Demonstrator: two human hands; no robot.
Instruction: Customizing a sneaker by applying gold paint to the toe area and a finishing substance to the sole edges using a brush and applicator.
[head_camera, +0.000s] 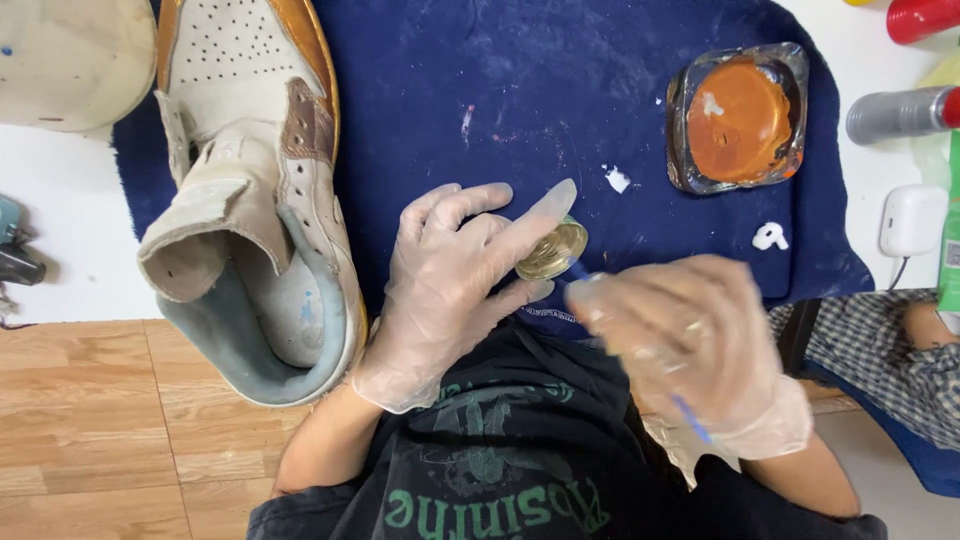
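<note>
Both my hands wear thin clear gloves. My left hand (455, 275) holds a small round jar of gold paint (552, 250) between fingers and thumb, just above the near edge of a dark blue cloth (520, 90). My right hand (690, 335) is blurred; it grips a thin blue-handled brush (692, 418) whose tip points toward the jar. A white high-top shoe (255, 190) with gold trim lies on the cloth to the left, its opening facing me.
A square glass dish of orange paint (738, 118) sits at the cloth's far right. White blobs (768, 237) lie near it. A grey spray can (900, 112), a white plug (912, 220) and a checked cloth (880, 350) are at the right. Wooden floor (90, 430) lies below left.
</note>
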